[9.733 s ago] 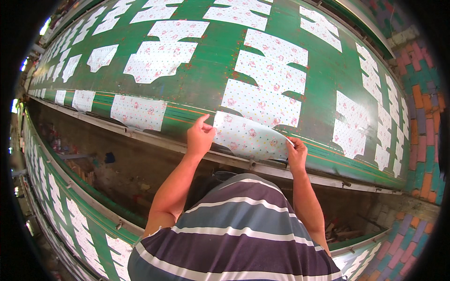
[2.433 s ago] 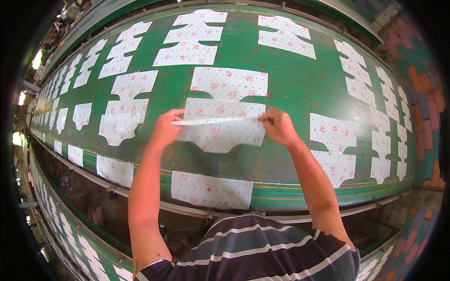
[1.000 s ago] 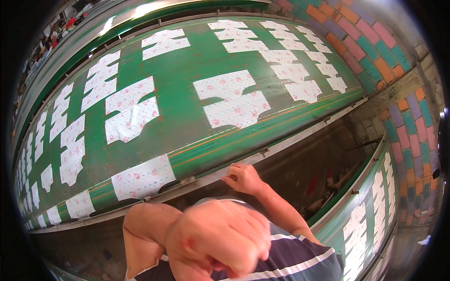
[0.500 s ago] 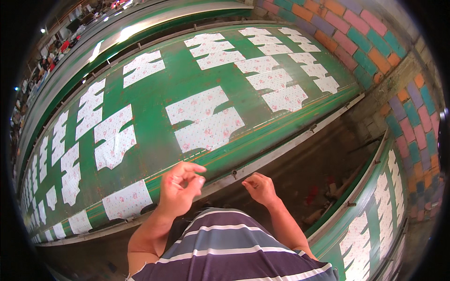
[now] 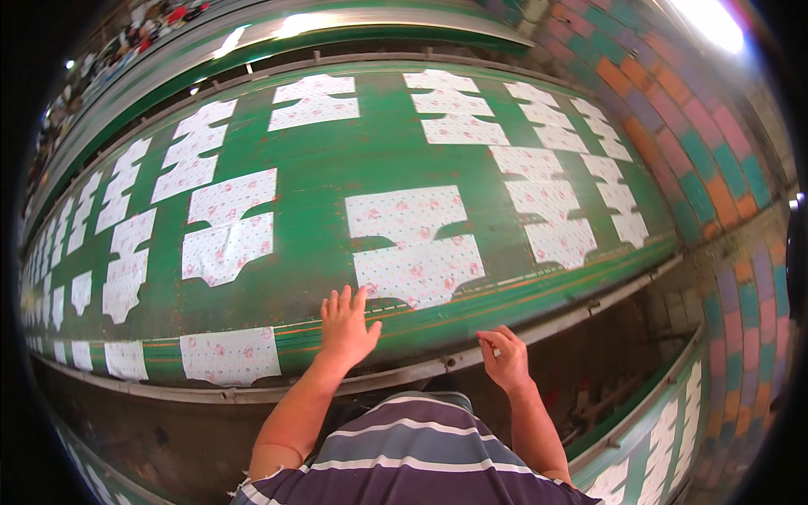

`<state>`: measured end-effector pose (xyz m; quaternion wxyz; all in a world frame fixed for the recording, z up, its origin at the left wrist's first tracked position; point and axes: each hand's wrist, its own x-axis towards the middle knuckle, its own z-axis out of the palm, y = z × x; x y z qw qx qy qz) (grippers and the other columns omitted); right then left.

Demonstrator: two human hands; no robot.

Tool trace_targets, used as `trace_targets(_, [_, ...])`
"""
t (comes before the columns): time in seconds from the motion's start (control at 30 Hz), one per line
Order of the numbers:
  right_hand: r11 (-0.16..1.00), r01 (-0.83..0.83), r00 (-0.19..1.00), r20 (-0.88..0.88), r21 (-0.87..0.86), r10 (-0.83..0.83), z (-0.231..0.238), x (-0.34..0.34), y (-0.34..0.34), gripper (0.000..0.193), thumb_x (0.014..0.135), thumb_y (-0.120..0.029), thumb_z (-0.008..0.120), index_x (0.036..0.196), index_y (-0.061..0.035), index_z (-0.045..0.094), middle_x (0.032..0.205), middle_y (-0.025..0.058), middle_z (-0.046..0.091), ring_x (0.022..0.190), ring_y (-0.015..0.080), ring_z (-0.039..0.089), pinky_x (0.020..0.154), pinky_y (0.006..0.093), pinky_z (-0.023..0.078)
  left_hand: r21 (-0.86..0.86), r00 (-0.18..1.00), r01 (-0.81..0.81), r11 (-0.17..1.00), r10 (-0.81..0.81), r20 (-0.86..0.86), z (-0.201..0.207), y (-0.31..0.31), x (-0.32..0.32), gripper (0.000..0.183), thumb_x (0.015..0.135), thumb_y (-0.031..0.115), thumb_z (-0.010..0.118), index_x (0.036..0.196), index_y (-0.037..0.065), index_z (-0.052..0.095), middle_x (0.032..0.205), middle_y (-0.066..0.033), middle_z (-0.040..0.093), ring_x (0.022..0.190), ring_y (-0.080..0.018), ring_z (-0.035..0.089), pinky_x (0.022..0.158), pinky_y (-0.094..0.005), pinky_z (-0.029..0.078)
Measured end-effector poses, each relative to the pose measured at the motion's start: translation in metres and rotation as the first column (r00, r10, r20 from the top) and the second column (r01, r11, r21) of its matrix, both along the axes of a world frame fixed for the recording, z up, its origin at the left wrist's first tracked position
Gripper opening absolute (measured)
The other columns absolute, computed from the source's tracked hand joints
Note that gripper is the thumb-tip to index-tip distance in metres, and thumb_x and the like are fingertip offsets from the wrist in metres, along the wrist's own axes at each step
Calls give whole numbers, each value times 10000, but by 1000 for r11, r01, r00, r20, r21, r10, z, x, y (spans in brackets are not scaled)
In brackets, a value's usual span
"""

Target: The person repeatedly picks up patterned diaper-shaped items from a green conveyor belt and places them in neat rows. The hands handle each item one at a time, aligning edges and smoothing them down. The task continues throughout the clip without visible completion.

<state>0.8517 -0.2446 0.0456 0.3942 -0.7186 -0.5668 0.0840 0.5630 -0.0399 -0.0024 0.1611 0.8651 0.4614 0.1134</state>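
Reaching over the near edge of the green table, a worker's left hand is palm down, fingers spread & pointing away fr. the body, thumb out to the R. We see it free of any hold, fingertips by the lower L edge of the front patterned piece; whether they touch it, we can't tell. That white piece lies flat at approx. mid-frame, nr. the table's near side, w/ the back patterned piece just behind it. The right hand is lower & to the R, over the metal rail in our view, fingers bent in toward the thumb; whether the tips pinch anything, we can't tell. Both forearms come up fr. the bottom on either side of a striped shirt, the L one slanting R, the R one slanting L. Farther L, we note a rectangular piece at the near edge. Far R: a multicolored brick wall.
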Motion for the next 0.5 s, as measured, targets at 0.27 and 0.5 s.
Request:
trace_targets(0.27, [993, -77, 996, 49, 88, 73, -11, 127, 89, 127, 892, -17, 862, 945, -51, 752, 834, 102, 717, 707, 277, 737, 636, 387, 590, 0, 962, -269, 963, 269, -50, -24, -9, 44, 903, 969, 441, 803, 1682, 44, 418, 1664, -320, 495, 1525, -529, 468, 1290, -644, 299])
trace_targets(0.5, [990, -6, 990, 141, 143, -14, -19, 242, 175, 52, 932, -81, 808, 975, -68, 781, 903, 114, 734, 788, 339, 741, 693, 436, 598, 79, 746, -652, 754, 619, 245, -82, -3, 54, 757, 1057, 336, 709, 1667, -7, 420, 1598, -297, 546, 1503, -500, 478, 1249, -606, 339])
